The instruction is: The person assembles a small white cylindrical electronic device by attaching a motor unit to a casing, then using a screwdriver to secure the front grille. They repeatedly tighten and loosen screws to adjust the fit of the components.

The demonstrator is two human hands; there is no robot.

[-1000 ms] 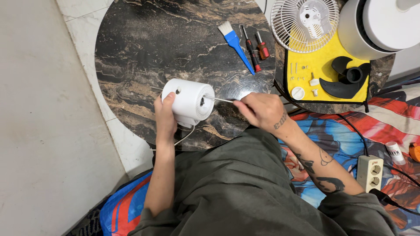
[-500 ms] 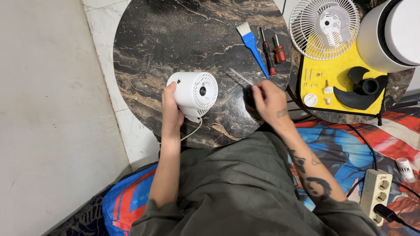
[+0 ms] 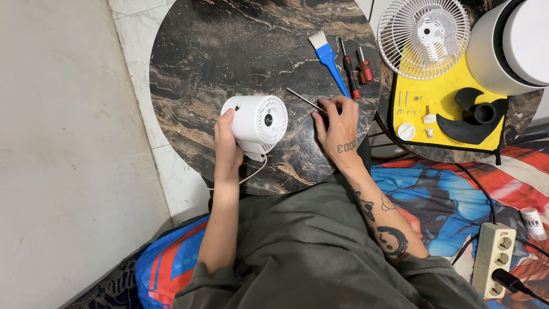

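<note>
My left hand (image 3: 227, 146) grips a white cylindrical fan motor housing (image 3: 255, 124) on its side on the round dark marble table (image 3: 229, 51); its vented end with a centre hole faces right. A white cord (image 3: 254, 171) runs from it toward me. My right hand (image 3: 336, 125) rests on the table to the right of the housing and holds a thin metal rod or screwdriver (image 3: 303, 99), whose shaft points up-left, clear of the housing.
A blue brush (image 3: 327, 55) and two screwdrivers (image 3: 354, 63) lie at the table's right. A second table carries a yellow mat (image 3: 440, 94) with a white fan grille (image 3: 423, 37), black blade (image 3: 472, 117), small screws and a white cap (image 3: 405, 130). A power strip (image 3: 493, 252) lies lower right.
The thin tool's shaft was in the housing's centre hole; my right hand drew it out and swung it away to the right. The housing's vented end turned more toward the camera.
</note>
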